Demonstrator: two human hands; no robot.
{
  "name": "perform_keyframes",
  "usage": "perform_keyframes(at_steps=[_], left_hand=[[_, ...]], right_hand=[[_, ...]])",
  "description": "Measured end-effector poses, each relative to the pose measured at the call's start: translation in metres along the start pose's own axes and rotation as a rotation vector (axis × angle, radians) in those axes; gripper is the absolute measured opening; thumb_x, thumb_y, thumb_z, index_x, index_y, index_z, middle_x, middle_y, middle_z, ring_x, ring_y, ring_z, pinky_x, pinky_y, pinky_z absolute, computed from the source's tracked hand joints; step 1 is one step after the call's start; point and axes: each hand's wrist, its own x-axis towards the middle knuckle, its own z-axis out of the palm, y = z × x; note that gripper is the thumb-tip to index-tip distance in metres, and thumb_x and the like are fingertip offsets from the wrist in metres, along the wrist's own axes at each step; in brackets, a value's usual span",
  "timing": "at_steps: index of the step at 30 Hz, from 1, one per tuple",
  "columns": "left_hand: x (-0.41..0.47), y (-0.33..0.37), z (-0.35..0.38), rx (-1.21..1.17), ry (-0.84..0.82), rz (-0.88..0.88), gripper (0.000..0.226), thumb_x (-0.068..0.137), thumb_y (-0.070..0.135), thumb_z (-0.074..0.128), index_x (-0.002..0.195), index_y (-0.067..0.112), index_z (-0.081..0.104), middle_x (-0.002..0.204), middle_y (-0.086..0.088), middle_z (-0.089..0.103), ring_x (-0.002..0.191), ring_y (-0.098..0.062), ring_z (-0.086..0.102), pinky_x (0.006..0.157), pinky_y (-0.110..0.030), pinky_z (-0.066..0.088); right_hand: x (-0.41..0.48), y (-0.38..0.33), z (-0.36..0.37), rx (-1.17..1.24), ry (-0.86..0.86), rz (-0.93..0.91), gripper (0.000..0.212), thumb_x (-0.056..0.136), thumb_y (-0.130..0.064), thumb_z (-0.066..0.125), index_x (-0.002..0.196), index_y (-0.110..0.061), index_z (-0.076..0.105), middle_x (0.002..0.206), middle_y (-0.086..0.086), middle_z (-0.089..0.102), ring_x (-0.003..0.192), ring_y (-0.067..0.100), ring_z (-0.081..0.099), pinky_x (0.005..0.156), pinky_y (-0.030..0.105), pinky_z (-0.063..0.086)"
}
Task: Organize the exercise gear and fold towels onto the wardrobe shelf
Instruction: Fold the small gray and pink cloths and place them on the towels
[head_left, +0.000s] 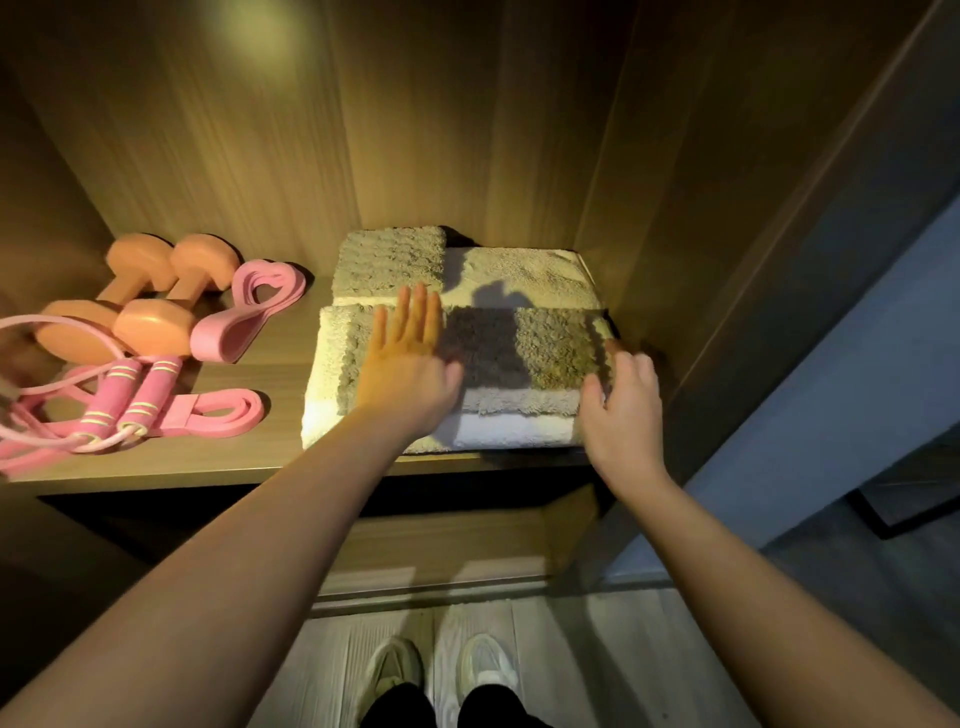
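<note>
Towels (514, 431) stacked at right end of shelf (249, 460). Left hand (410, 364) lies flat on top towel (550, 348), fingers straight, pressing. Right hand (623, 410) at its right edge, fingers bent, blurred; can't tell if gripping. Terry looks thick, soft, light, floppy; prob. sags if lifted by one corner. Best hold: both ends, under the fold. Dumbbells (150, 312) & skipping rope (130, 395) well to the left.
</note>
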Motion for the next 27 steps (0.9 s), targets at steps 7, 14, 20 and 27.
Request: perform_keyframes(at_steps=[7,14,20,27], left_hand=[[0.011,0.027,0.025,-0.119,-0.116,-0.006,0.07,0.099,0.056,0.01,0.155,0.017,-0.005,0.162,-0.007,-0.012,0.149,-0.02,-0.014,0.121,-0.044,-0.006],[0.007,0.027,0.03,-0.122,-0.072,-0.026,0.073,0.096,0.058,0.009,0.156,0.018,0.0,0.163,-0.006,-0.007,0.149,-0.02,-0.01,0.121,-0.043,-0.004],[0.008,0.027,0.033,-0.137,-0.059,-0.02,0.071,0.098,0.057,0.013,0.156,0.018,-0.001,0.163,-0.007,-0.007,0.149,-0.02,-0.01,0.121,-0.043,-0.004],[0.009,0.028,0.034,-0.148,-0.051,-0.021,0.07,0.098,0.057,0.014,0.156,0.019,0.0,0.163,-0.006,-0.006,0.15,-0.02,-0.01,0.121,-0.044,-0.003]], right_hand=[[-0.016,0.01,-0.014,0.821,-0.048,0.722,0.014,0.099,-0.013,0.043,0.105,-0.016,0.055,0.098,0.002,0.057,0.085,0.013,0.058,0.075,0.027,0.05],[-0.003,0.0,-0.004,1.259,-0.117,1.03,0.042,0.099,-0.015,0.054,0.135,0.003,0.044,0.135,0.022,0.052,0.116,0.031,0.058,0.091,0.039,0.052],[0.014,-0.019,0.001,1.296,-0.122,1.099,0.05,0.094,-0.015,0.062,0.138,0.001,0.043,0.147,0.022,0.035,0.134,0.034,0.042,0.102,0.042,0.045],[0.011,-0.027,0.018,1.606,-0.118,1.024,0.051,0.097,-0.02,0.054,0.143,-0.004,0.037,0.151,0.018,0.036,0.135,0.027,0.039,0.117,0.036,0.022]])
